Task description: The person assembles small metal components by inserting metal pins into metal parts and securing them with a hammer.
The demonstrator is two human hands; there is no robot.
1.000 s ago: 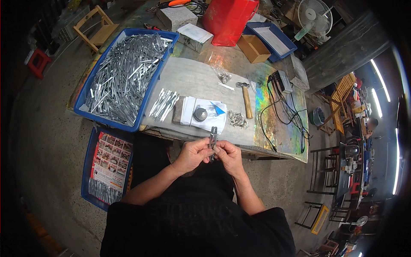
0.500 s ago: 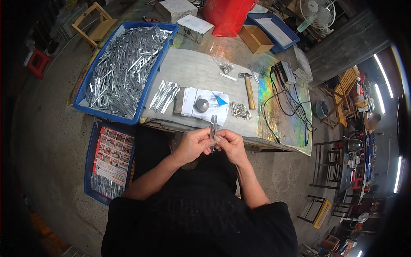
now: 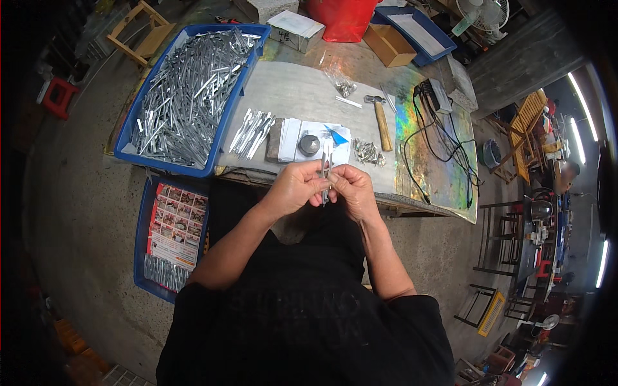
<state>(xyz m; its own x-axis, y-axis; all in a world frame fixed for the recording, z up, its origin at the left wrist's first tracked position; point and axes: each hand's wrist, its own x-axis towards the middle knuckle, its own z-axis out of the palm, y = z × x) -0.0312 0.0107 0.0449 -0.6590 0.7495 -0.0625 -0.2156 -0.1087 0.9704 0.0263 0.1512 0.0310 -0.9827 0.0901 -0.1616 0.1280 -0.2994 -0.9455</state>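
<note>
My left hand (image 3: 295,186) and my right hand (image 3: 354,190) meet in front of the table edge. Both are closed, with fingertips pinching a slim grey metal piece (image 3: 326,157) held upright between them. Its narrow top sticks up past the fingers; the fingers cover most of its middle. Just beyond lie white papers (image 3: 291,138) on a block (image 3: 273,143), with a dark rounded metal lump (image 3: 309,145) and a blue scrap (image 3: 337,135) on top. To the right is a heap of small metal pins (image 3: 368,152). Several shiny metal strips (image 3: 250,136) lie to the left.
A blue bin (image 3: 161,166) full of metal strips stands at the table's left. Below it another blue bin (image 3: 140,241) holds a printed sheet and more strips. A hammer (image 3: 383,127), a bag of small parts (image 3: 344,85) and a power strip (image 3: 435,96) with black cables lie right.
Both hands, still gripping the metal piece, have moved slightly up in the picture, closer to the papers and the metal lump. The whole view has shifted a little.
</note>
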